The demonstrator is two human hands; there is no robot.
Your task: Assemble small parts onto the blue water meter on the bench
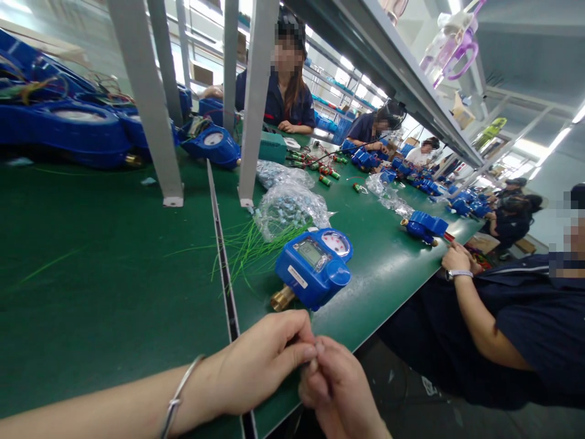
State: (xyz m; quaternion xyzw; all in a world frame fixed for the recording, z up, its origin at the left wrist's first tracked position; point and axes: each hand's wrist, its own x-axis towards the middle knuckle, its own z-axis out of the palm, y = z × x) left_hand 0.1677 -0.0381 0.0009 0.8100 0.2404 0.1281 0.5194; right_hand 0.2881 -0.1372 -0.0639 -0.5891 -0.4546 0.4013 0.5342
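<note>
Hands meeting at 6 o'clock, table edge.
Left hand (260, 363) and right hand (336, 387) fingertips pressed together, pinching something too small to identify. Blue water meter (314, 265) lies on the green table (105, 274) at 12 o'clock from the hands, near; green wire strands (249, 247) at its 9 o'clock.
</note>
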